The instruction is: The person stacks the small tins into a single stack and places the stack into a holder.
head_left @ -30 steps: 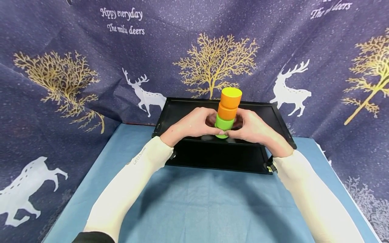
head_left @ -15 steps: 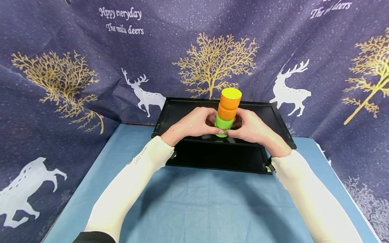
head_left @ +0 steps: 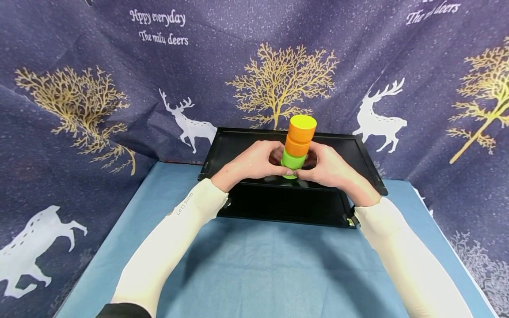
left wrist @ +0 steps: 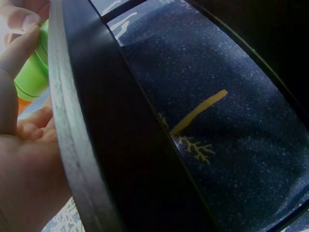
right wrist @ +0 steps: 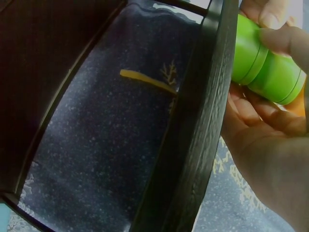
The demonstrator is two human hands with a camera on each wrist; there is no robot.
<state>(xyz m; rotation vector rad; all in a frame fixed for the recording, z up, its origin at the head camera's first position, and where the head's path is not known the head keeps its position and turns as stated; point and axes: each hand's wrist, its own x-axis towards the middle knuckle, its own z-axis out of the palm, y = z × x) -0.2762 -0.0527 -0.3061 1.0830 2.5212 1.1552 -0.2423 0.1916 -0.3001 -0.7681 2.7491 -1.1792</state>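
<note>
A column of smooth round containers stands on the upper tier of a black two-tier rack [head_left: 234,148]. The green lower part [head_left: 294,160] shows two stacked sections. Above it is the orange part [head_left: 300,132] with a yellow flat top. From the left, my left hand [head_left: 258,160] curls round the green part; my right hand [head_left: 329,164] does the same from the right. Both thumbs come together at the front, low on the green. The right wrist view shows the green container [right wrist: 265,60] between thumb and fingers, close to the rack's edge [right wrist: 212,106]. Fingers behind the column are partly hidden.
The rack's lower tier [head_left: 278,203] lies below the hands. It stands on a blue cloth-covered table [head_left: 254,274]. A dark blue curtain [head_left: 222,62] with deer and trees hangs behind and at the sides.
The column has shifted very slightly up between the first frame and now, with less green showing under the thumbs. The hands hold practically the same place and grip.
</note>
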